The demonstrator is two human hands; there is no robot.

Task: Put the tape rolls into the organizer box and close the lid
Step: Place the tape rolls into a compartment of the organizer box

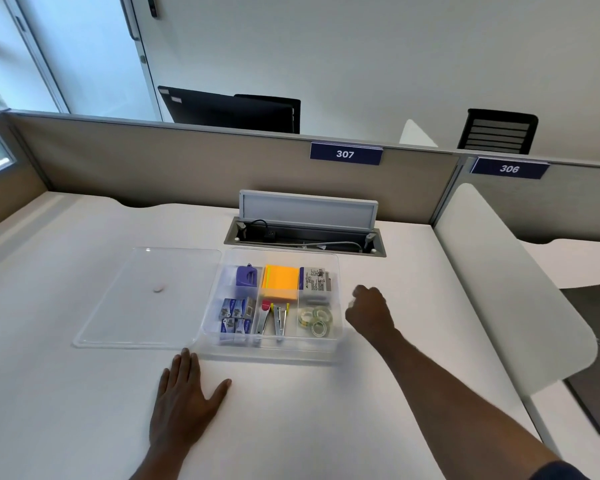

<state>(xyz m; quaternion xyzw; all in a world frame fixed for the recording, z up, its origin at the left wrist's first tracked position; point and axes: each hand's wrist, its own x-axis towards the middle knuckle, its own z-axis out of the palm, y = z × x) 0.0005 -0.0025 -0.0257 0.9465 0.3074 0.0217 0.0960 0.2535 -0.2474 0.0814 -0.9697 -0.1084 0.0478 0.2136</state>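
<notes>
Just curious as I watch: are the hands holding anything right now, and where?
Nothing visible. The left hand lies flat and open on the desk; the right hand is loosely curled beside the organizer box, apparently empty.

We read two numbers, each in white on a dark blue plate [346, 153] fixed to the top edge of the desk partition [187, 168] — "307" on the plate straight ahead, and "306" on a second blue plate [509, 168] on the neighbouring partition to the right. Inside the organizer box [274, 355] a white packet [315, 279] and some small blue boxes [235, 315] carry print — too small for us to read.
</notes>
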